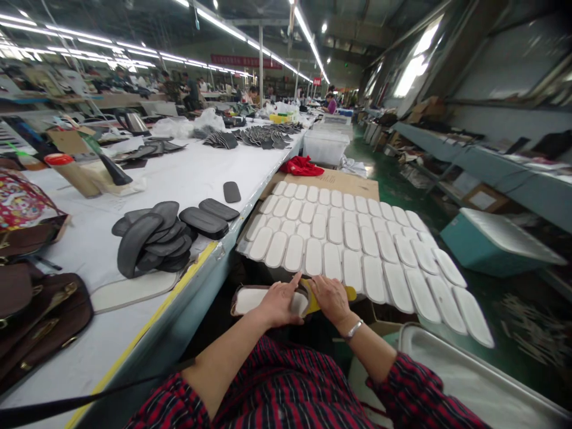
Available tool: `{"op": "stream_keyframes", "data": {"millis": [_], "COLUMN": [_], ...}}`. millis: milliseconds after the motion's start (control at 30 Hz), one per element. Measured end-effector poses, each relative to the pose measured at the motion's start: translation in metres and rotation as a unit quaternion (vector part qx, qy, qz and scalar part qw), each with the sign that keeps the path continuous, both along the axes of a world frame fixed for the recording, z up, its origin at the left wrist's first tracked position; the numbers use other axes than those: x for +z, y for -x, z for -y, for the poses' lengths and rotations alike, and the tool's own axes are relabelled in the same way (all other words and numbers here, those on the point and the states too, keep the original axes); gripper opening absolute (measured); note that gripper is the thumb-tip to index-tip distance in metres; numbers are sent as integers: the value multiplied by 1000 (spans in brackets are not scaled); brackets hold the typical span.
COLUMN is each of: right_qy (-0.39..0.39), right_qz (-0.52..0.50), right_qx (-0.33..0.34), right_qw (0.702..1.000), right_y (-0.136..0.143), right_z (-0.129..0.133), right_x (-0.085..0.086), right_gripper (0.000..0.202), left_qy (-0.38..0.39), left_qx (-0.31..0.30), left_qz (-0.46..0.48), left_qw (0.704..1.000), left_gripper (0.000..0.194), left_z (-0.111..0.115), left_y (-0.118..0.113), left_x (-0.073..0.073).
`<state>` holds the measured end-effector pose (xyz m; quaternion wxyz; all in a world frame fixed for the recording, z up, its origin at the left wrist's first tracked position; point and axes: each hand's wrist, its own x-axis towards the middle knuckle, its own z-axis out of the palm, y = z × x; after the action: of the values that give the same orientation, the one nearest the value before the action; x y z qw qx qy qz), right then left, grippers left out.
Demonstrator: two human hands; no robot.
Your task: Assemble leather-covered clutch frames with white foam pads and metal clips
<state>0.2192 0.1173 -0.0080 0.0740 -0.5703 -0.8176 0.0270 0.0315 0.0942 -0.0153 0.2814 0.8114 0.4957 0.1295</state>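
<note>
My left hand [280,302] is closed on the right end of a long white piece [252,300] with a brown edge, low in front of my body. Its index finger points up beside a yellow tool [314,298]. My right hand [331,298] grips that yellow tool, whose rounded end shows right of the fingers. The tool touches the end of the piece between my hands. Just beyond them lie rows of white rounded pieces [314,257] on a board.
Dark grey pieces [156,238] are heaped on the white table [196,173] at left, near brown bags [40,316]. A metal-rimmed tray [469,369] stands at lower right, a teal bin [491,244] beyond it. A red cloth [301,166] lies ahead. People work far back.
</note>
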Motion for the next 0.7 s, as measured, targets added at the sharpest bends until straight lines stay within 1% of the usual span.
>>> {"op": "stream_keyframes", "data": {"millis": [100, 167, 200, 267, 333, 367, 400, 433, 467, 500, 533, 600, 700], "right_qy": [23, 50, 63, 83, 87, 85, 81, 78, 77, 77, 79, 80, 82], "right_qz": [-5, -11, -14, -22, -1, 18, 38, 56, 70, 76, 79, 90, 99], "right_qx": [-53, -56, -49, -31, -4, 16, 40, 67, 97, 128, 158, 221, 318], "right_qw": [998, 997, 997, 996, 996, 996, 995, 993, 990, 986, 981, 968, 939], "right_y": [-13, -17, -17, -11, 1, 10, 21, 33, 48, 64, 81, 116, 162], "right_z": [4, 7, 8, 6, -4, -12, -22, -32, -43, -53, -62, -76, -86], "right_x": [-12, -20, -22, -23, -19, -17, -14, -11, -10, -8, -8, -9, -13], "right_gripper": [39, 39, 40, 41, 41, 42, 42, 41, 41, 41, 41, 43, 46], "left_qy": [6, -13, -35, -94, -141, -146, -135, -108, -69, -25, 18, 87, 153], "left_qx": [33, 68, 93, 164, 267, 323, 376, 419, 446, 458, 455, 427, 402], "left_qz": [1, 2, 11, 49, 101, 130, 162, 194, 225, 256, 287, 352, 431], "left_qw": [999, 998, 995, 981, 948, 926, 902, 881, 864, 851, 843, 828, 793], "left_gripper": [105, 95, 88, 69, 52, 48, 47, 47, 48, 50, 52, 58, 77], "left_z": [2, 6, 11, 24, 42, 52, 60, 66, 70, 71, 70, 61, 43], "left_y": [13, 27, 36, 58, 81, 91, 100, 108, 113, 116, 118, 115, 106], "left_x": [0, 2, 2, 1, -6, -11, -19, -27, -36, -44, -52, -63, -68]}}
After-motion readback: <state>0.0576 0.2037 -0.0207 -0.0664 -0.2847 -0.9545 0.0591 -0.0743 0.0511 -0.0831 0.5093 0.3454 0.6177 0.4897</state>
